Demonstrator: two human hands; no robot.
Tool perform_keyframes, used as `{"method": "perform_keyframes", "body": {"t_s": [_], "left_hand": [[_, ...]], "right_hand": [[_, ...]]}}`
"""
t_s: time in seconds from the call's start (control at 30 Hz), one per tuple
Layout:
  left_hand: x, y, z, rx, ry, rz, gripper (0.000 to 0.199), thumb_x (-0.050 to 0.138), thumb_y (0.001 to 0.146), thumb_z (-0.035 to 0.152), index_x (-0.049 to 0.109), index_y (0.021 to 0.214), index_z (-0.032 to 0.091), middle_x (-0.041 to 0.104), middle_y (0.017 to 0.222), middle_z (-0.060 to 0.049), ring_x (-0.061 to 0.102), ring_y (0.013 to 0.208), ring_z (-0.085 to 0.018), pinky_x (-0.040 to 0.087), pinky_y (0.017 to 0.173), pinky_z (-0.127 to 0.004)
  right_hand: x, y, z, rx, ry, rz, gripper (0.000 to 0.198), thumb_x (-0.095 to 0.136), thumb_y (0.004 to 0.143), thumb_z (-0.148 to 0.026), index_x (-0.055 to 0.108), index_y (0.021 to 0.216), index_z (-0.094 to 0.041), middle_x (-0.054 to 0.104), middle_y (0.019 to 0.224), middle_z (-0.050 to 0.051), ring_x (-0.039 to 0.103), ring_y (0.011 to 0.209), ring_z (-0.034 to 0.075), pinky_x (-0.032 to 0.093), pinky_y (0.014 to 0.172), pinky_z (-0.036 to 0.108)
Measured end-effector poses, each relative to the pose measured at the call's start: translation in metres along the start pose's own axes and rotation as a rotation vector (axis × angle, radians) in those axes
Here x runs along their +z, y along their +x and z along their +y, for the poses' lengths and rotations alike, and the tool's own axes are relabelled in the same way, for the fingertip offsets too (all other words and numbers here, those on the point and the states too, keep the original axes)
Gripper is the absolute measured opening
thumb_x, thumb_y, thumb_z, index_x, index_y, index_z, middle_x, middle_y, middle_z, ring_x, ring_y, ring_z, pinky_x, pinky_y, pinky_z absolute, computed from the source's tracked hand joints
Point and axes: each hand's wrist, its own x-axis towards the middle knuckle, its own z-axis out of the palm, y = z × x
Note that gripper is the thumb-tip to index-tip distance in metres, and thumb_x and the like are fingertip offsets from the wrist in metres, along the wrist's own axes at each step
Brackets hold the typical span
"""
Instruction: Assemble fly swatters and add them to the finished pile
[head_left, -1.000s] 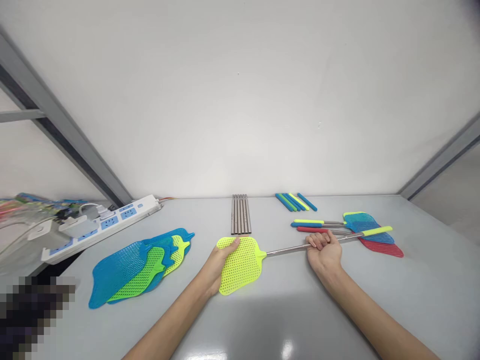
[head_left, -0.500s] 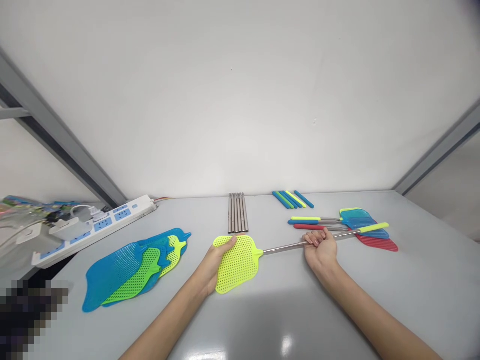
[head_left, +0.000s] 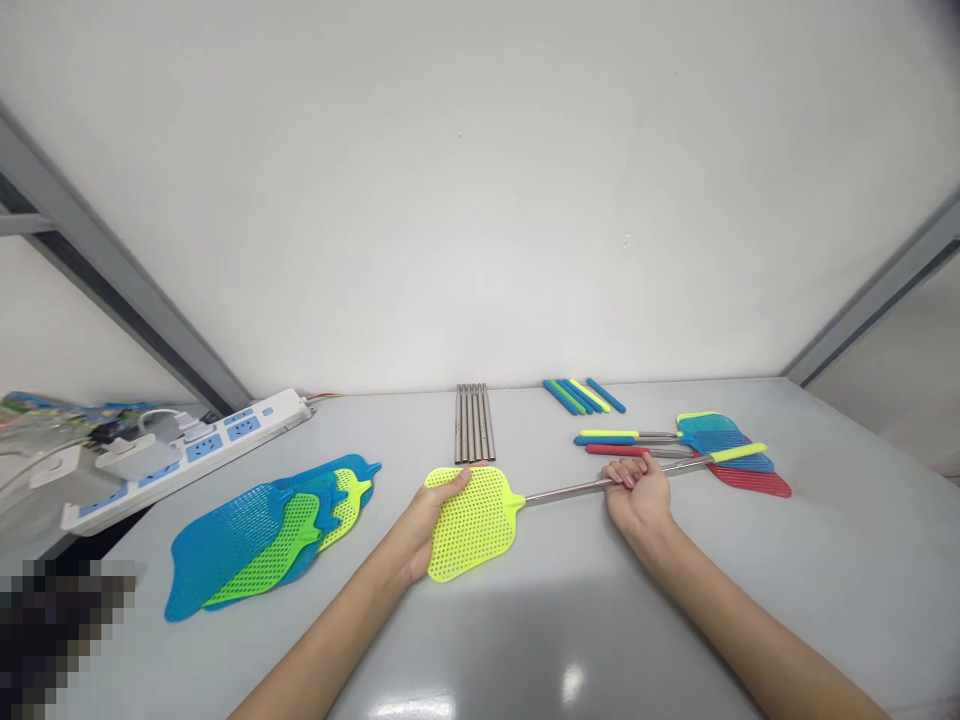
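A yellow fly swatter [head_left: 474, 525] is held level across the front of me, its mesh head to the left and its yellow grip to the right. My left hand [head_left: 424, 515] is closed on the head's left edge, thumb on top, with the fingers hidden beneath. Around the metal rod, my right hand [head_left: 637, 492] is closed with its palm turned up. Beyond the right hand lie other swatters, among them a blue swatter head [head_left: 716, 436] and a red swatter head [head_left: 757, 481]. The held swatter's grip passes over these heads.
On the left lie overlapping loose swatter heads [head_left: 217, 540] in blue, green and yellow. Several metal rods [head_left: 474, 425] are lined up at back centre. Coloured grips [head_left: 581, 396] lie near the wall. A white power strip [head_left: 277, 410] with plugged-in adapters occupies the far left.
The held swatter's grip end has shifted slightly to the left. Both hands keep their hold on head and rod. The whole view has moved a little.
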Motion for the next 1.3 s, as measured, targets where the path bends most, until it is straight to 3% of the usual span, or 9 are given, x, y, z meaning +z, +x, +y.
{"method": "perform_keyframes", "body": {"t_s": [0.5, 0.87, 1.3], "left_hand": [[-0.001, -0.001, -0.004, -0.08, -0.053, -0.025, 0.04, 0.057, 0.07, 0.03, 0.051, 0.107, 0.016, 0.061, 0.096, -0.012, 0.057, 0.088, -0.026, 0.042, 0.079, -0.039], [0.006, -0.005, -0.009, -0.084, -0.071, -0.047, 0.036, 0.056, 0.071, 0.03, 0.052, 0.103, 0.016, 0.06, 0.097, -0.011, 0.057, 0.089, -0.025, 0.042, 0.08, -0.038], [0.006, -0.004, -0.01, -0.067, -0.068, -0.048, 0.037, 0.055, 0.071, 0.03, 0.051, 0.105, 0.016, 0.058, 0.102, -0.011, 0.054, 0.094, -0.025, 0.041, 0.082, -0.038]], "right_hand": [[-0.003, 0.0, 0.002, -0.024, -0.006, -0.005, 0.031, 0.033, 0.081, -0.021, 0.021, 0.053, -0.018, 0.016, 0.038, -0.01, 0.017, 0.031, 0.005, 0.021, 0.033, 0.018], [-0.006, -0.007, 0.008, -0.04, -0.095, -0.075, 0.031, 0.032, 0.082, -0.023, 0.02, 0.054, -0.018, 0.015, 0.04, -0.009, 0.018, 0.031, 0.005, 0.022, 0.034, 0.019], [-0.003, -0.01, 0.007, -0.016, -0.068, -0.047, 0.03, 0.033, 0.081, -0.023, 0.021, 0.054, -0.018, 0.015, 0.041, -0.009, 0.018, 0.032, 0.004, 0.022, 0.034, 0.018]]}}
